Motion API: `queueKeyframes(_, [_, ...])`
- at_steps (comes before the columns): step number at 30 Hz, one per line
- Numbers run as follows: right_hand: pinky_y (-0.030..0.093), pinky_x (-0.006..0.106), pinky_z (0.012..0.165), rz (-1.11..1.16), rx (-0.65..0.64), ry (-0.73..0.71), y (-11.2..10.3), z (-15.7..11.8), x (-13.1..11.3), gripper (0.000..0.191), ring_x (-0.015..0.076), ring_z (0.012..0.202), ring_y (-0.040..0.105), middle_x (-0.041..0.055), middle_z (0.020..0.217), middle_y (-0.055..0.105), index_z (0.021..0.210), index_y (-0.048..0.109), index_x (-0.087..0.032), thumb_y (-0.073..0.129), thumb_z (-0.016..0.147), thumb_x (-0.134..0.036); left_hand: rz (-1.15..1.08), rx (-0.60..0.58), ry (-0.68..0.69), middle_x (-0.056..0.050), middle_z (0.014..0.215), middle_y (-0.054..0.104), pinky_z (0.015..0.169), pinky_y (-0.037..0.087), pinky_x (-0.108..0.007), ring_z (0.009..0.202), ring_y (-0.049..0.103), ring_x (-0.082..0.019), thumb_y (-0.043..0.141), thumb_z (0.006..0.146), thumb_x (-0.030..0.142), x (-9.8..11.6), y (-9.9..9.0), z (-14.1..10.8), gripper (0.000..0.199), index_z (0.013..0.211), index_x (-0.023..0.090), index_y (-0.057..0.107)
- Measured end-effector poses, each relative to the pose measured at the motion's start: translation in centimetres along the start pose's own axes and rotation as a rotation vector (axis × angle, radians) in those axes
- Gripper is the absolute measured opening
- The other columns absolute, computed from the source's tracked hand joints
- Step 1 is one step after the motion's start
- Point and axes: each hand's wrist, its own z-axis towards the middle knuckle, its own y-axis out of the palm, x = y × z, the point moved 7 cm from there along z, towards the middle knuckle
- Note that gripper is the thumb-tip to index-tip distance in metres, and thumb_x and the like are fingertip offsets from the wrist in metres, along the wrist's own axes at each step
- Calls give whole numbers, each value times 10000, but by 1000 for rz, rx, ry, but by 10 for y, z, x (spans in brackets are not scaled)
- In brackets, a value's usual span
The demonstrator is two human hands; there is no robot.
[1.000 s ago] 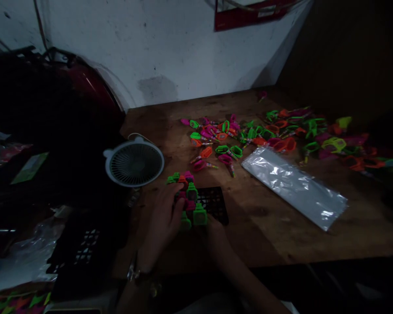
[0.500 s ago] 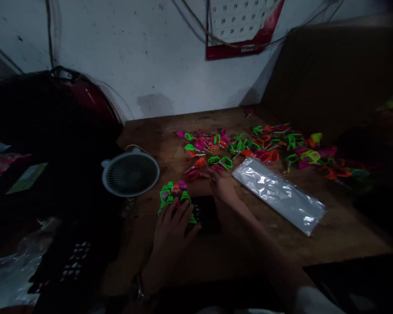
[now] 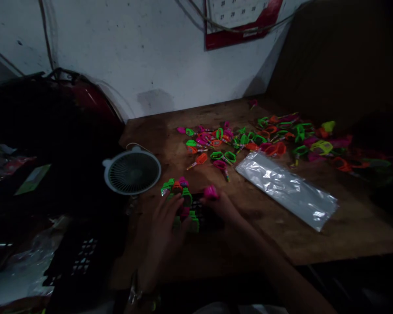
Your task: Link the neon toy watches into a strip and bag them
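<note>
My left hand [image 3: 166, 220] lies over a cluster of toy watches [image 3: 185, 197], mostly green with some orange and pink, its fingers apart and resting on them. They sit at the left part of a black slotted tray or basket [image 3: 212, 220], which is dim. My right hand [image 3: 223, 206] is closed on a pink toy watch [image 3: 211, 192] just above the tray's right side. Beyond it, a dark pink loop with a striped stick [image 3: 220, 165] lies beside a pair of green loops [image 3: 223, 156].
Many bright loops with striped sticks [image 3: 268, 135] spread across the back of the wooden table [image 3: 262, 218]. A stack of clear plastic bags [image 3: 286, 189] lies at right, a small round fan [image 3: 132, 171] at left. A calendar [image 3: 242, 17] hangs on the wall; black crates [image 3: 81, 257] stand far left.
My right hand has come back from the loose pieces towards the tray with a pink toy watch in it. The dark pink loop behind has turned. My left hand stays at the cluster.
</note>
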Motion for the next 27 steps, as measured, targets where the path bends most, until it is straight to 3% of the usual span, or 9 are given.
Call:
queueKeyframes(2, [497,279,682,167,-144,82,25,-19,6,231,181,756,625,27,835,691,888,662,-155,633,680,-251,108,-62,70,-46,1324,517,1067,314,-501,1334,312,-278,598,842,327,5,11,0,416,1230,229,485])
queueKeyframes(3, [494,277,683,178,-157,106,34,-25,9,212,179,749,624,26,828,690,869,665,-156,631,677,-238,148,-78,95,-38,1319,525,1062,311,-512,1321,330,-285,613,831,344,6,14,0,415,1215,237,498])
queueKeyframes(8, [478,297,747,-118,88,-12,42,-30,10,180,200,793,623,66,886,684,892,674,-152,623,721,-179,201,-98,130,-18,1277,566,1053,313,-505,1277,387,-278,639,816,372,7,18,-2,400,1176,241,522])
queueKeyframes(15, [481,265,748,-505,131,-140,53,-42,-1,258,185,826,633,98,999,666,1034,671,-172,511,835,-136,181,-108,111,-5,1270,567,1050,311,-482,1276,384,-266,649,799,389,4,19,-2,401,1157,254,526])
queueKeyframes(19, [476,251,696,-671,37,-125,65,-45,-2,245,191,833,626,104,968,663,1041,672,-162,534,839,-156,179,-129,85,-28,1308,535,1063,300,-476,1280,377,-265,632,808,409,4,18,0,413,1166,237,521])
queueKeyframes(22, [483,262,775,-681,-32,-103,69,-44,2,278,195,932,616,111,1055,646,1094,652,-162,514,853,-151,209,-157,61,-84,1414,419,1081,282,-478,1305,343,-279,622,804,448,8,20,9,588,1287,166,438])
queueKeyframes(25, [478,250,819,-601,-150,-118,61,-34,5,282,178,953,614,95,1073,644,1078,652,-169,512,838,-123,253,-223,63,-63,1445,385,1112,194,-536,1346,274,-313,581,817,496,12,28,21,650,1346,166,399])
queueKeyframes(27, [483,235,791,-504,-210,-124,41,-20,3,257,163,910,626,74,1028,657,1063,644,-172,531,833,-148,259,-267,52,-31,1428,413,1114,156,-566,1349,262,-325,550,833,500,13,33,26,598,1332,192,431])
